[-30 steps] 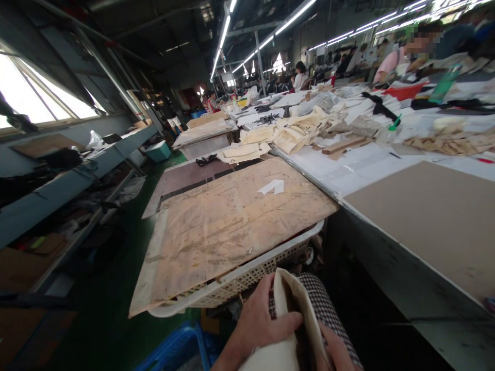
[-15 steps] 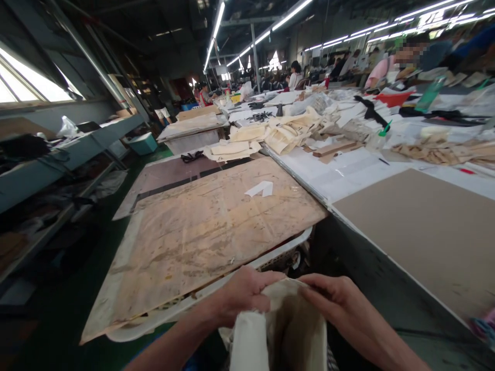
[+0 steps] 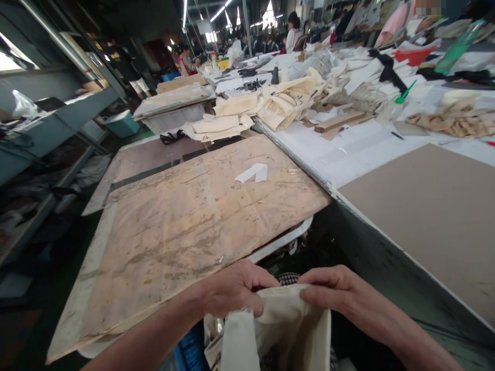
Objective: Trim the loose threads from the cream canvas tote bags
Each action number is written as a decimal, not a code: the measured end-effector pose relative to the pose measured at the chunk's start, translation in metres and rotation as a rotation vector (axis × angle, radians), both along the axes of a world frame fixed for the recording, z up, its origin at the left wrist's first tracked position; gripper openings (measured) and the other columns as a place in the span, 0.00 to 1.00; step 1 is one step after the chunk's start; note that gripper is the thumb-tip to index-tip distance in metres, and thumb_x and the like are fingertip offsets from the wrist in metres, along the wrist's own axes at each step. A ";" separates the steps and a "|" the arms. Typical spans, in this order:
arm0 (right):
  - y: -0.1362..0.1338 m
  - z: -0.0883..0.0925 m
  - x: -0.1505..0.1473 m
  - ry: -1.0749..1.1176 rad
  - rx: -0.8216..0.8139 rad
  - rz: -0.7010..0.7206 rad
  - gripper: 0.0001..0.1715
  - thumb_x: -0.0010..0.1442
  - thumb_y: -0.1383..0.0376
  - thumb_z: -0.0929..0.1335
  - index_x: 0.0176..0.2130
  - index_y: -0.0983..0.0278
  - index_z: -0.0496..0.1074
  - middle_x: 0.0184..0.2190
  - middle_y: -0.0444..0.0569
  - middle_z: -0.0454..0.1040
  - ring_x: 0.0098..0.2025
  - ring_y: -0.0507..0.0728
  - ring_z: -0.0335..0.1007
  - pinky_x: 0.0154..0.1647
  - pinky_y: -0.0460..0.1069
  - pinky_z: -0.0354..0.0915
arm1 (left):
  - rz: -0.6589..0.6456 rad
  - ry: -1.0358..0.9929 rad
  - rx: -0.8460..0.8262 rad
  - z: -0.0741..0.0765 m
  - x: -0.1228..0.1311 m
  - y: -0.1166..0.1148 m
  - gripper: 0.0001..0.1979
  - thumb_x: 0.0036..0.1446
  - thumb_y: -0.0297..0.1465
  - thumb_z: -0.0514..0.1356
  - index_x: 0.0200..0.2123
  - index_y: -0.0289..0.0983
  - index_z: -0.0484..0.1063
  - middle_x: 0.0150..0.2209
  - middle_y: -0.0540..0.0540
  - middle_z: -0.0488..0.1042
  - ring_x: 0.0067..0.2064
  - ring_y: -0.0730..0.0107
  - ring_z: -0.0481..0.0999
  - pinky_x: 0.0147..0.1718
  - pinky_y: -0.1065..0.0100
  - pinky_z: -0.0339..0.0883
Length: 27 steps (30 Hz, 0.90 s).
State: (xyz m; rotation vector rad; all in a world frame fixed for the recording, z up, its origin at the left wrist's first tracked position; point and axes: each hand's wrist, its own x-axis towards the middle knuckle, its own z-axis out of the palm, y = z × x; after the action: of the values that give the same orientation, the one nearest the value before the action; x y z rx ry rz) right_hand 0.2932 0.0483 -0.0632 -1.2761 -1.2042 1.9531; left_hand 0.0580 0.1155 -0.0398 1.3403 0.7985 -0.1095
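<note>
A cream canvas bag (image 3: 290, 314) hangs at the bottom of the head view, its upper edge stretched between both hands. My left hand (image 3: 240, 288) is closed on the left part of that edge, and a wide pale strap (image 3: 240, 340) drops just below its fingers. On the right, my right hand (image 3: 328, 288) pinches the same edge between thumb and fingers. The lower part of the bag runs out of the frame. Beyond the hands lies a stained tan board (image 3: 193, 221) with a folded white strip (image 3: 253, 172) on it.
To the right, a long white table (image 3: 309, 149) carries a brown board (image 3: 425, 216) and heaped cream fabric pieces (image 3: 288, 100). A green bottle (image 3: 460, 46) and a red tray (image 3: 415, 54) stand farther back. Several people work in the distance. A shelf bench (image 3: 58, 123) runs along the left.
The view has tipped downward. My hands have drawn slightly apart, and the bag's top edge looks straighter between them. Both hands keep their hold.
</note>
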 end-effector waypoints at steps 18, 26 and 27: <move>-0.025 0.023 -0.026 -0.515 0.569 -0.006 0.09 0.58 0.70 0.68 0.36 0.58 0.78 0.32 0.41 0.78 0.36 0.53 0.73 0.37 0.44 0.64 | -0.153 -0.006 0.508 0.019 0.003 -0.028 0.04 0.51 0.26 0.55 0.26 0.36 0.69 0.25 0.54 0.61 0.28 0.74 0.62 0.26 0.76 0.52; -0.058 0.028 -0.043 -0.604 0.792 -0.083 0.10 0.65 0.66 0.64 0.32 0.62 0.72 0.29 0.41 0.71 0.30 0.50 0.68 0.32 0.44 0.59 | -0.187 0.092 0.878 0.032 0.006 -0.068 0.09 0.59 0.27 0.54 0.27 0.36 0.71 0.27 0.51 0.70 0.30 0.70 0.67 0.32 0.73 0.56; -0.062 0.030 -0.045 -0.598 0.808 -0.109 0.10 0.66 0.66 0.64 0.33 0.62 0.72 0.29 0.41 0.70 0.30 0.50 0.68 0.32 0.44 0.59 | -0.164 0.102 0.885 0.037 0.006 -0.072 0.09 0.59 0.28 0.55 0.28 0.36 0.72 0.28 0.50 0.72 0.31 0.69 0.68 0.33 0.72 0.57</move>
State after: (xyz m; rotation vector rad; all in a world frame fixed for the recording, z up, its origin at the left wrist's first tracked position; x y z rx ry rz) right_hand 0.2481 -0.0139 -0.0336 -1.4267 -1.8830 0.8158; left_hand 0.0637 0.0430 -0.0033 2.2509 0.8560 0.0598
